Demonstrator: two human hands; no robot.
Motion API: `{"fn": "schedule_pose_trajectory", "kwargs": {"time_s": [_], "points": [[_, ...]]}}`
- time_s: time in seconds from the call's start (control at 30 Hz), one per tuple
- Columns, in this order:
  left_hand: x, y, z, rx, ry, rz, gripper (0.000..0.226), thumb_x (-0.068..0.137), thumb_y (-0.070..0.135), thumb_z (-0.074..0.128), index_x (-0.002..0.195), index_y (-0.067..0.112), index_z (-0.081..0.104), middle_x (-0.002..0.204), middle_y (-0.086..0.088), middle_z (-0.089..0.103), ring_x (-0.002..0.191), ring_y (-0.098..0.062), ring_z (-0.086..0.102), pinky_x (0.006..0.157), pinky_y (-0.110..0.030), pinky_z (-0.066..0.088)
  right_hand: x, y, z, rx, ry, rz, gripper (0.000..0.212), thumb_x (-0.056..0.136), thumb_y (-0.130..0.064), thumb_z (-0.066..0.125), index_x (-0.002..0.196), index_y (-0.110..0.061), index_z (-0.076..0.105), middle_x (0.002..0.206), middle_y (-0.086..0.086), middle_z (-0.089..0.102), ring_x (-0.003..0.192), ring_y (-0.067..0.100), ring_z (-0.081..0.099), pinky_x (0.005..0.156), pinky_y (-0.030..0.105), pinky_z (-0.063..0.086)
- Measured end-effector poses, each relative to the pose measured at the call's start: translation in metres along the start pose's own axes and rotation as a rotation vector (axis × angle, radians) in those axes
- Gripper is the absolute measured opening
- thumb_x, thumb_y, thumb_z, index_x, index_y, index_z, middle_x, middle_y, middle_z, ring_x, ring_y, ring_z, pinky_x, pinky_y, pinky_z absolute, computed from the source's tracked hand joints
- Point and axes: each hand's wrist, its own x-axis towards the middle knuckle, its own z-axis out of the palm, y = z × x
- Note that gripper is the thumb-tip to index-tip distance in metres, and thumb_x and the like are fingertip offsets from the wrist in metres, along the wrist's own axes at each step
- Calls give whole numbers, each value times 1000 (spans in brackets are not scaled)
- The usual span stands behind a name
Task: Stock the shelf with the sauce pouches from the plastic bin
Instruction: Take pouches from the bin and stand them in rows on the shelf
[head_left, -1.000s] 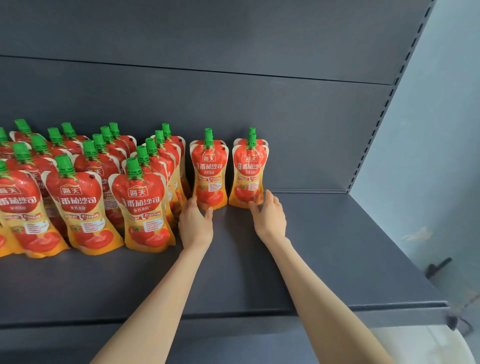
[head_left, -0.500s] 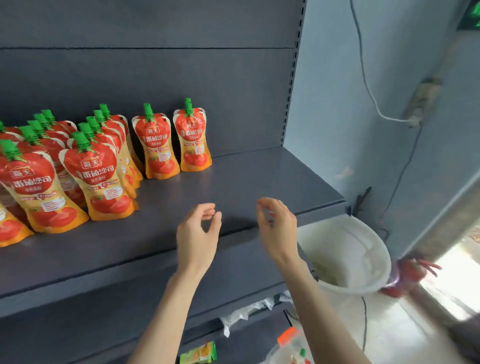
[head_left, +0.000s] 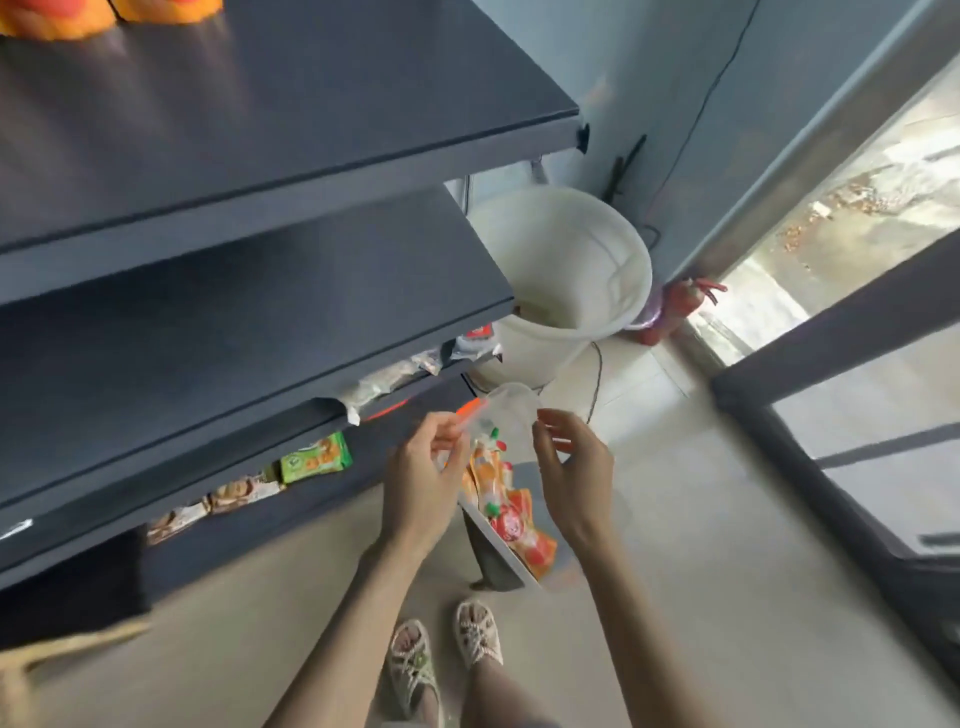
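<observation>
Sauce pouches (head_left: 514, 525) show between left hand (head_left: 421, 483) and right hand (head_left: 571, 478), both half-curled.

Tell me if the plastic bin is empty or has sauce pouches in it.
Not empty: several red-and-orange sauce pouches with green caps lie inside the clear plastic bin.

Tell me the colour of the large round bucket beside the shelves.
White. The large round plastic bucket shows best in the head view.

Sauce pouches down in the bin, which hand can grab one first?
Probably the left hand: its fingers sit right beside the green caps of the sauce pouches in the plastic bin. The right hand hovers by the bin's right rim, off the pouches.
</observation>
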Motion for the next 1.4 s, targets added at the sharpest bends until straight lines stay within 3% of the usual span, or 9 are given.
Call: {"fn": "schedule_pose_trajectory", "kwargs": {"time_s": [0.17, 0.33, 0.6, 0.8, 0.93, 1.07, 1.2, 1.3, 1.4], "points": [[-31, -30, 55, -7, -65, -138, 12, 87, 13, 63, 98, 16, 63, 85, 14, 63, 78, 5, 59, 69, -4, 42, -8, 56, -12, -67, -86, 100, 19, 93, -15, 57, 108, -8, 65, 96, -9, 61, 82, 8, 58, 67, 1, 39], [-48, -63, 125, 2, -27, -302, 13, 86, 11, 63, 98, 16, 64, 82, 15, 62, 75, 4, 59, 69, -7, 43, 9, 131, -16, -67, -203, 170, 15, 92, -12, 57, 102, -9, 67, 90, -8, 63, 80, 12, 62, 73, 22, 51], [-52, -142, 262, -26, 196, -643, 11, 88, 8, 59, 98, 8, 63, 81, 9, 61, 78, -11, 59, 72, -20, 45, 55, 273, 8, -79, -513, 317, 17, 94, -15, 54, 101, -7, 66, 88, -6, 62, 81, 12, 59, 68, 14, 43], [-43, -218, 333, -106, 319, -949, 16, 93, 16, 54, 102, 5, 61, 92, 3, 59, 88, -12, 56, 72, -12, 36, 64, 373, 60, -191, -722, 418, 20, 94, -14, 52, 102, -3, 67, 101, 7, 70, 91, 19, 64, 79, 28, 49], [-32, -275, 372, -242, 341, -1140, 24, 96, 24, 48, 73, 19, 49, 78, 5, 55, 76, -11, 55, 77, -29, 41, 62, 432, 95, -258, -802, 553, 24, 93, -21, 54, 108, -6, 66, 110, 10, 69, 104, 25, 63, 84, 29, 45], [-24, -331, 399, -225, 447, -1280, 37, 94, 36, 50, 105, 2, 57, 107, -13, 64, 98, -28, 62, 86, -39, 51, 62, 471, 128, -295, -906, 684, 37, 89, -28, 60, 120, -8, 60, 119, 10, 65, 112, 24, 59, 95, 33, 45], [-24, -363, 411, -153, 475, -1305, 42, 90, 42, 54, 104, 2, 58, 103, -11, 68, 93, -28, 65, 83, -38, 53, 65, 491, 147, -309, -958, 750, 34, 86, -31, 65, 110, -6, 65, 111, 10, 68, 106, 26, 61, 94, 40, 47], [-27, -365, 411, -127, 484, -1253, 31, 90, 37, 57, 94, 6, 58, 97, -7, 68, 88, -23, 64, 82, -37, 53, 67, 494, 155, -317, -997, 751, 55, 66, -55, 73, 105, -17, 63, 113, 7, 65, 110, 27, 58, 97, 43, 46], [-22, -361, 411, -131, 420, -1193, 24, 92, 32, 54, 88, 11, 65, 88, -2, 66, 81, -17, 61, 74, -29, 49, 66, 514, 162, -365, -1029, 783, 72, 31, -76, 61, 84, -28, 56, 114, 2, 63, 115, 29, 54, 99, 50, 42]]}}
